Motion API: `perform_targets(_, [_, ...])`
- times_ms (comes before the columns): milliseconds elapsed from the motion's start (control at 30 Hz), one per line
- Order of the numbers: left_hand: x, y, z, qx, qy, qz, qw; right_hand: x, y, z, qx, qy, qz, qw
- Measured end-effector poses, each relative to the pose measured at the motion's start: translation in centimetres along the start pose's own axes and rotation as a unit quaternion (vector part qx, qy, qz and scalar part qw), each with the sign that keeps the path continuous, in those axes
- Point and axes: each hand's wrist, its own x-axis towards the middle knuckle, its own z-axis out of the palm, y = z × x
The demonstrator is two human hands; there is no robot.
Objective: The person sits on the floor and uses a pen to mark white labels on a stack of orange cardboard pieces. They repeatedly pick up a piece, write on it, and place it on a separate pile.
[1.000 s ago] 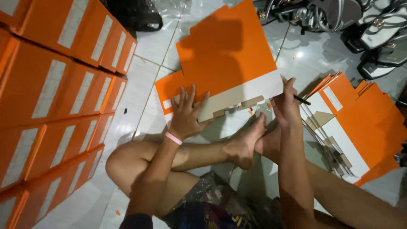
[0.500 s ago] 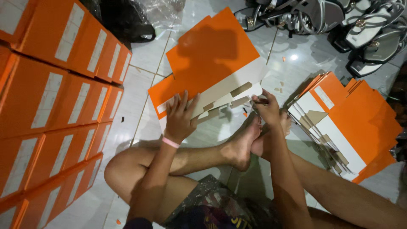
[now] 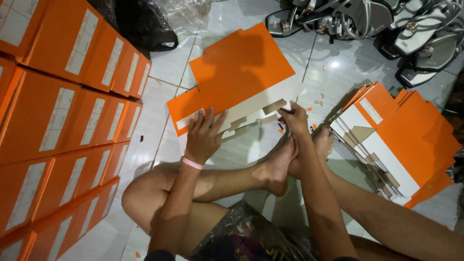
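A flat orange and white cardboard box blank [image 3: 241, 72] lies on the tiled floor in front of my crossed legs. My left hand [image 3: 204, 136], with a pink band on its wrist, presses spread fingers on the blank's near left edge. My right hand [image 3: 293, 119] pinches a brown cardboard flap at the blank's near right edge. My bare feet [image 3: 290, 162] rest just below the blank.
Stacked orange shoe boxes [image 3: 67, 116] with white labels form a wall on the left. A pile of flat orange box blanks [image 3: 401, 135] lies at right. Silver sandals [image 3: 367, 19] sit at the top right, a black bag [image 3: 140, 24] at the top left.
The blank has been lowered from tilted up toward flat on the floor. My right hand moved left onto the brown flap; my left hand stayed on the near edge.
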Motion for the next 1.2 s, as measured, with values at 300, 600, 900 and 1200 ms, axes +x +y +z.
perform_targets(300, [0.2,-0.3,-0.4,-0.019,-0.019,-0.002,1.000,1.8,-1.2,-0.9,-0.090,-0.006,0.046,0.995])
perform_targets(600, [0.4,0.4,-0.2,-0.012,-0.008,-0.007,1.000,2.4,-1.5,1.3,-0.293,0.151,-0.009,0.944])
perform_targets(900, [0.9,0.4,-1.2,-0.050,0.006,-0.042,0.998,2.4,-1.2,2.3,-0.352,0.149,-0.009,0.924])
perform_targets(1200, [0.9,0.9,-0.2,-0.004,0.012,-0.011,1.000,-1.1,-0.4,7.2,-0.517,-0.022,-0.386,0.764])
